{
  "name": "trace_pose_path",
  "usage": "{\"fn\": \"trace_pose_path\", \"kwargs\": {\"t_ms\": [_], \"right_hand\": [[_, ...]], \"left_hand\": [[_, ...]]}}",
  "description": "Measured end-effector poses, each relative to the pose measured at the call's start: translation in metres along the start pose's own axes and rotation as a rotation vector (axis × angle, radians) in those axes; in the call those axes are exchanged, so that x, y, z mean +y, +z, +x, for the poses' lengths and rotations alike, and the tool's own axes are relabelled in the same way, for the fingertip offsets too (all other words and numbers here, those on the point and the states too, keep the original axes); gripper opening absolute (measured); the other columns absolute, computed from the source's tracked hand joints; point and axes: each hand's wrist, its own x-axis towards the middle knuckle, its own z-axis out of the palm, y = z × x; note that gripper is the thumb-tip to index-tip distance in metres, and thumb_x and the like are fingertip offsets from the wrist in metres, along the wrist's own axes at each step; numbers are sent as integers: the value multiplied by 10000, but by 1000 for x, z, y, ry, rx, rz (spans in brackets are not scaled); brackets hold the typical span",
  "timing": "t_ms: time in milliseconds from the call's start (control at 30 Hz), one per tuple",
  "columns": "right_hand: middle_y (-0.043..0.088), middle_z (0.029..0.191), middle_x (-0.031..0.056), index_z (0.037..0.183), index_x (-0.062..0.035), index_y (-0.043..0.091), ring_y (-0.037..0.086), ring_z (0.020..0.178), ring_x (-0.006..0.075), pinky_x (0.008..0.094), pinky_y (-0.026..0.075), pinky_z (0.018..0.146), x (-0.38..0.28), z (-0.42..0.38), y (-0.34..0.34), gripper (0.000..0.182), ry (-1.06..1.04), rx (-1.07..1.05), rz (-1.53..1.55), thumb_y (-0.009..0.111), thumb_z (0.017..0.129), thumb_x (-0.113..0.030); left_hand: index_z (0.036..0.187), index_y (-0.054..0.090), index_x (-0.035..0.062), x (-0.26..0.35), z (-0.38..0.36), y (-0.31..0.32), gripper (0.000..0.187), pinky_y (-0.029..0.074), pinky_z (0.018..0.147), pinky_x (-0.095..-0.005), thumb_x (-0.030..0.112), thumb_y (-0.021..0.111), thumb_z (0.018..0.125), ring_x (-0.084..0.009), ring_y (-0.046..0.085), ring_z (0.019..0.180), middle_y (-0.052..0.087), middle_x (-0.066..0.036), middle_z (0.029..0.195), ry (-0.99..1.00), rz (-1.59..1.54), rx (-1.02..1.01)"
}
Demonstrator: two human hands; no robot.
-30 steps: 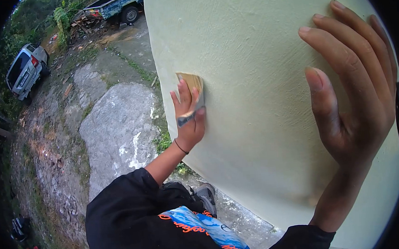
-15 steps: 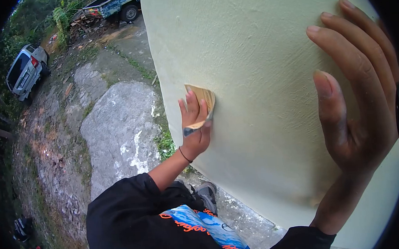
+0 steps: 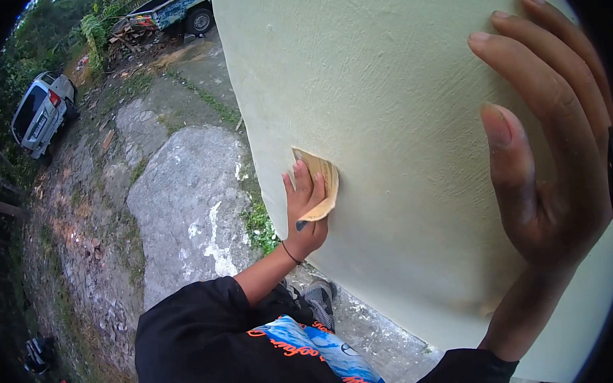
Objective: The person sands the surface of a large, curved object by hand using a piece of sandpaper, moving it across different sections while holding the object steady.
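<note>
Because the left hand (image 3: 295, 206) lies along the wall (image 3: 400, 115) with its fingers extended, it can back the thin sheet (image 3: 332, 179) and press it to the surface; the hand grips that sheet near the centre of the view, the fingers over its upper part. The lower end curls out towards the wrist, probably tucked by the thumb, which would stop it slipping, though the thumb's exact hold is hard to tell

At 3 o'clock, the right hand (image 3: 566, 189) is open and holds nothing, fingers pointing towards 11 o'clock and thumb apart, a spread that looks suited to bracing against the wall; whether its palm touches cannot be told. A shoe (image 3: 318, 297) rests at 6 o'clock, close to the wall's foot, which likely keeps the sheet within easy reach
</note>
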Motion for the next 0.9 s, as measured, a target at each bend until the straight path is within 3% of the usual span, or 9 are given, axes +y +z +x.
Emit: {"fn": "trace_pose_path", "kwargs": {"t_ms": [100, 167, 267, 367, 600, 667, 733, 800, 900], "right_hand": [[666, 1081, 144, 1058, -56, 669, 549, 1182, 313, 459, 414, 1027, 0, 1, -1, 244, 6, 3, -10, 561, 863, -154], [667, 1085, 138, 1053, -64, 673, 549, 1184, 309, 456, 412, 1029, -2, 1, -2, 240, 20, 1, -24, 560, 865, -163], [666, 1092, 133, 1051, -71, 676, 547, 1187, 305, 454, 406, 1034, -6, 1, -4, 239, 51, -30, -78, 556, 871, -172], [664, 1098, 132, 1056, -73, 676, 545, 1190, 306, 454, 398, 1040, -3, 0, -5, 242, 39, -59, -91, 552, 877, -179], [662, 1108, 129, 1060, -74, 676, 542, 1194, 306, 457, 391, 1044, -1, 1, -4, 241, 22, -58, -73, 557, 878, -176], [662, 1110, 131, 1060, -71, 675, 543, 1194, 304, 458, 393, 1043, -3, 1, -4, 240, 31, -48, -72, 557, 879, -175], [662, 1108, 132, 1058, -69, 675, 546, 1190, 303, 458, 395, 1041, -3, 1, -5, 240, 20, -53, -88, 557, 879, -175], [663, 1105, 133, 1056, -67, 675, 549, 1187, 303, 458, 397, 1039, -2, 2, -5, 240, 5, -56, -106, 556, 878, -174], [666, 1098, 135, 1051, -67, 677, 554, 1180, 306, 461, 397, 1038, -1, 1, -3, 238, -4, -53, -75, 555, 878, -174]], "left_hand": [[956, 597, -74, -44, 81, -26, 406, 452, 767, -390, 255, 365, 1007, -285, 610, 841, 618, -223, 907, -291, -172, 304], [534, 370, -45, -55, 138, -52, 574, 205, 410, -396, 281, 426, 1003, -189, 300, 355, 305, -105, 417, -318, -168, 478], [664, 513, -59, -39, 122, -52, 479, 407, 553, -388, 263, 405, 1001, -243, 486, 507, 482, -171, 556, -440, -129, 281], [1396, 365, -11, 5, 46, -16, 499, 23, 1121, -542, 174, 402, 934, -433, 57, 1421, 106, -287, 1520, -4, -130, 134], [1271, 460, -44, -20, 61, -25, 378, 167, 1108, -497, 158, 361, 966, -380, 305, 1354, 324, -304, 1425, 55, 171, 213], [601, 435, -23, -46, 108, -47, 510, 269, 454, -305, 258, 370, 1021, -80, 344, 506, 390, -5, 511, -351, -62, 305], [523, 327, -14, -50, 133, -55, 578, 162, 407, -312, 267, 369, 1026, -55, 259, 434, 277, 28, 420, -291, -114, 474], [699, 567, -79, -36, 118, -53, 478, 424, 546, -387, 256, 397, 996, -261, 559, 549, 534, -213, 604, -513, -35, 220], [1366, 386, -46, 12, 47, -16, 481, 36, 1123, -545, 154, 403, 930, -415, 120, 1418, 205, -284, 1496, -12, -142, 173]]}}
